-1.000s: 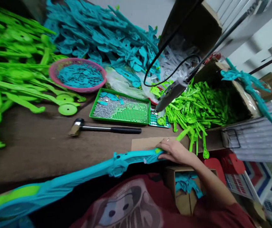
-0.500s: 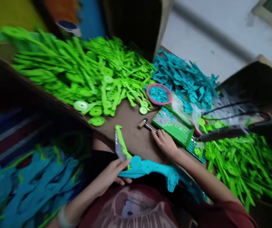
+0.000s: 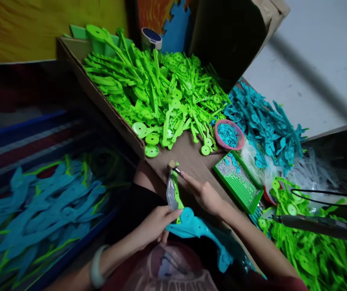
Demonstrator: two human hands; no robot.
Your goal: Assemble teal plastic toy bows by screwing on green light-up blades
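Note:
My left hand (image 3: pixel 157 224) pinches a blue plastic part (image 3: pixel 191 226) at its joint with a lime-green arm (image 3: pixel 176 194). A clear plastic blade-like piece (image 3: pixel 170 193) lies along that arm's left side. The blue part stretches right across my lap. My right hand (image 3: pixel 207 197) is closed around the handle of a small hammer (image 3: pixel 172 164), index finger along it. The hammer's light-coloured face is at the upper tip of the green arm; I cannot tell whether they touch.
Lime-green parts (image 3: pixel 149 89) fill a cardboard tray (image 3: pixel 106 109) at the back left. A pink bowl (image 3: pixel 242 142) of small blue pieces and a green tray (image 3: pixel 237 194) of small metal pieces stand right. Blue parts (image 3: pixel 261 117) lie behind; a blue-edged bin (image 3: pixel 100 226) holds finished-looking pieces.
My right hand has lifted the hammer from the cardboard beside the green tray and brought it left to the green arm's tip. My left hand still holds the blue part. The view has shifted.

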